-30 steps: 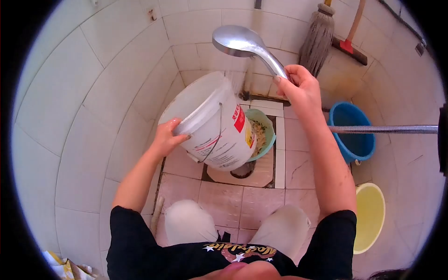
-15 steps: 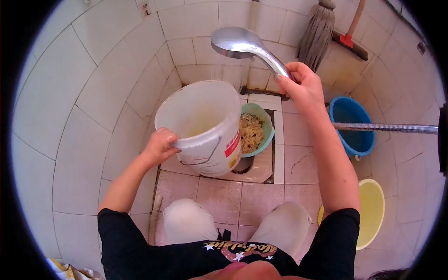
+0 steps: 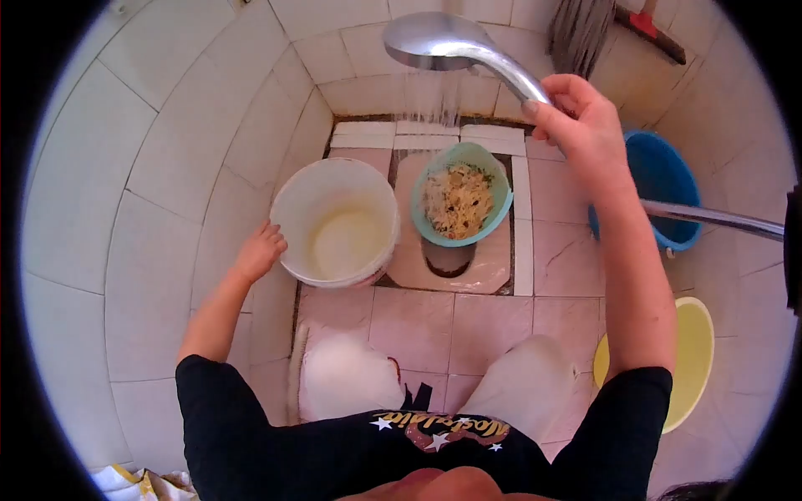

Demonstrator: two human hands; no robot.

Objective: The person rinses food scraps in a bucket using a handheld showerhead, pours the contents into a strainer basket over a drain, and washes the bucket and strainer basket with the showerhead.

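Observation:
My right hand (image 3: 581, 121) is wrapped round the handle of a silver shower head (image 3: 443, 40), from which water streams down. My left hand (image 3: 261, 250) is at the left rim of a white bucket (image 3: 334, 221), its fingers curled close against the edge. The bucket stands upright on the floor with a little yellowish liquid at its bottom. To its right, a light green basket (image 3: 503, 194) holds stringy, yellowish food scraps (image 3: 459, 202). It sits over the squat toilet (image 3: 484, 267), just behind the drain hole.
A blue bucket (image 3: 672, 175) stands at the right, with the metal shower hose (image 3: 718, 215) crossing it. Nearer me is a yellow basin (image 3: 692, 359). A mop (image 3: 581, 33) and a red-socketed brush (image 3: 647, 29) lean on the back wall. My knees are at the front.
The white bucket has gone from tilted to upright on the floor, away from the basket. My left hand has moved down with it. The shower head has shifted slightly right, its water now clearly visible.

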